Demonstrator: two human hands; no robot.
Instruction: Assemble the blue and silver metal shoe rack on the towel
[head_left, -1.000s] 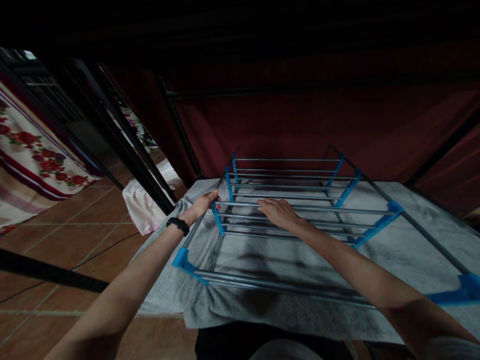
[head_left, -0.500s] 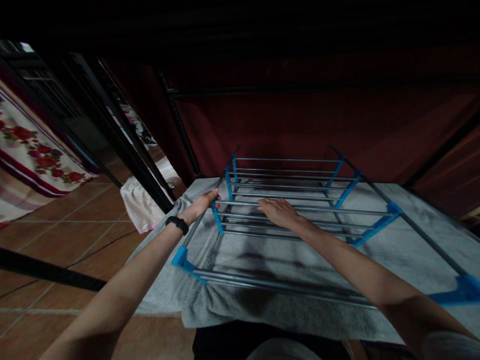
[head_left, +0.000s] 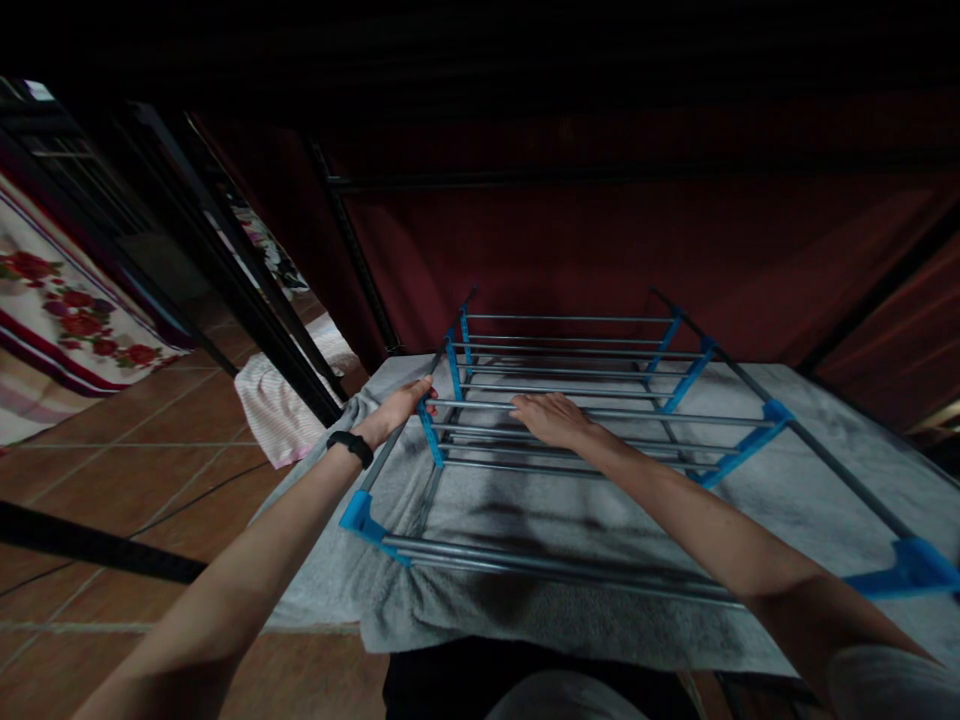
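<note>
A metal drying rack (head_left: pixel 585 570) with grey rods and blue plastic joints stands in front of me. A grey towel (head_left: pixel 525 610) lies spread under its upper rods and hangs over the near edge. My left hand (head_left: pixel 397 408), with a black band on the wrist, is closed round the rack's left side rail beside a blue joint. Palm down, my right hand (head_left: pixel 547 415) rests on the middle cross rods, its fingers curled over one rod.
A dark red cloth (head_left: pixel 600 250) hangs on a black frame right behind the rack. On the left, the floor is brown tile (head_left: pixel 112 470), with a pink-white cloth (head_left: pixel 274 410) on it and a flowered cloth (head_left: pixel 67 320) farther off. A black bar (head_left: pixel 90 545) crosses low left.
Both hands stay where they were on the rack. The view has shifted slightly, so everything sits a little further left and up in the picture.
</note>
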